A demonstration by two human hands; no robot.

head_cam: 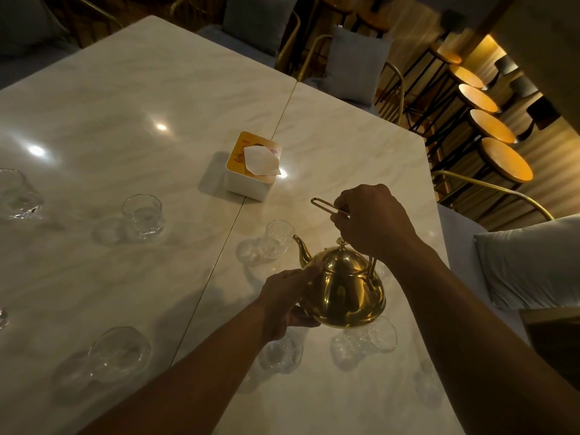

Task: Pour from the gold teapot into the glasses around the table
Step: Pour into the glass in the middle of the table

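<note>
The gold teapot [343,285] hangs above the marble table [125,105], its spout pointing up and left toward a clear glass [279,237]. My right hand [373,221] grips the wire handle above the lid. My left hand [287,301] cups the pot's left side and base. Two more glasses sit just below the pot: one [282,353] under my left wrist and one [381,334] to its right. Other glasses stand at the left: one [142,216], one [119,353] and one [17,194] at the edge.
A white tissue box [252,166] with an orange top stands mid-table on the seam between the two tabletops. Cushioned chairs [354,64] line the far side, a grey cushion [530,262] lies at right, and round wooden stools [505,158] stand beyond.
</note>
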